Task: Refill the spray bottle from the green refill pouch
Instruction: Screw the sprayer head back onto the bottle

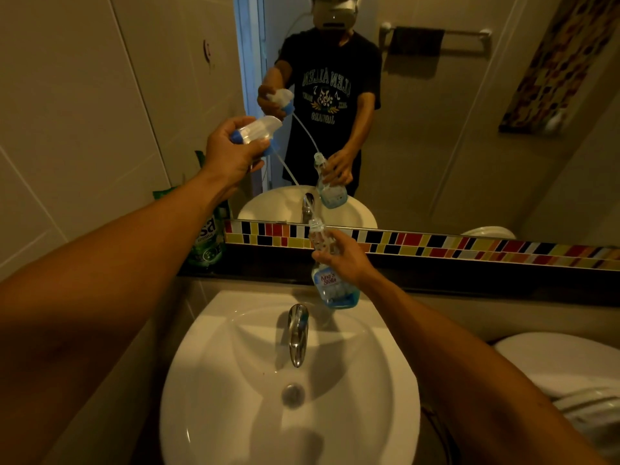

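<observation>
My left hand [231,152] grips the white and blue spray head [260,130], lifted high at the upper left. Its thin dip tube [290,171] slants down to the right, and its tip is at the bottle's open neck. My right hand [345,260] holds the clear spray bottle [330,283] by its middle, above the back of the sink. The bottle has a little blue liquid at its bottom. The green refill pouch [209,243] stands upright on the dark ledge at the left, partly hidden behind my left forearm.
A white sink [385,380] with a chrome tap [297,333] lies below my hands. A mirror above the coloured tile strip [436,245] reflects a person and both objects. A white toilet [553,367] stands at the lower right. Tiled wall on the left.
</observation>
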A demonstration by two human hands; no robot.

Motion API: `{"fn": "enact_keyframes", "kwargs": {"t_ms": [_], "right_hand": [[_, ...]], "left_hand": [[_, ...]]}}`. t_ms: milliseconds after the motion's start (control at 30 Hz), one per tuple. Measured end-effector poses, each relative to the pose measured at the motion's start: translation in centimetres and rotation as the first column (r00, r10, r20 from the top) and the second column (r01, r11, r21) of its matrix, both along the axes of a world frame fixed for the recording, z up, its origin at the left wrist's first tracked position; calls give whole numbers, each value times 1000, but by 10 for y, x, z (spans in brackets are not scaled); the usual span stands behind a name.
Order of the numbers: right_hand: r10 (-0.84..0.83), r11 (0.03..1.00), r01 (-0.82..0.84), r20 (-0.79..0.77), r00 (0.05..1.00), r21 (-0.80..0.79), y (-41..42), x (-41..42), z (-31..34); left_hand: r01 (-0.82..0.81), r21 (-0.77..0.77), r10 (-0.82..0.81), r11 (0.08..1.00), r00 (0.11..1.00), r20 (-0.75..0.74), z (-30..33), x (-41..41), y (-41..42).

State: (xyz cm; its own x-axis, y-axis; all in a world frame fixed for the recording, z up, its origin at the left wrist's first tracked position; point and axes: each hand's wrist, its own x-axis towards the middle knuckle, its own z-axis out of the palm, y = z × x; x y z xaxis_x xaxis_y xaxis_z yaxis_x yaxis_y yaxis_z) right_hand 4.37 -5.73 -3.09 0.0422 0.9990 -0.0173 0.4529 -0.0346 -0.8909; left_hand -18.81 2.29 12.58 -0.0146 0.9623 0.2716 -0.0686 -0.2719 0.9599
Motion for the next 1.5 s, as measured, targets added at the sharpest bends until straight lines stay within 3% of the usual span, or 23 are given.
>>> {"fn": "enact_keyframes", "kwargs": {"t_ms": [567,1000,1200,1500], "right_hand": [[37,993,-41,39,999,112,16,-22,42],[60,992,-63,31,998,111,19,-30,48],[57,992,-62,54,997,112,20,-28,50],[61,990,-69,69,996,121,21,-26,53]], "left_hand": [[84,-55,-86,995,996,-30,-46,29,-12],[116,-46,-118,992,991,-62,-61,31,-17],[119,-16,-120,993,985,-123,-65,34,-19],[31,60,-26,998,995,-94,-71,49,-20]]}}
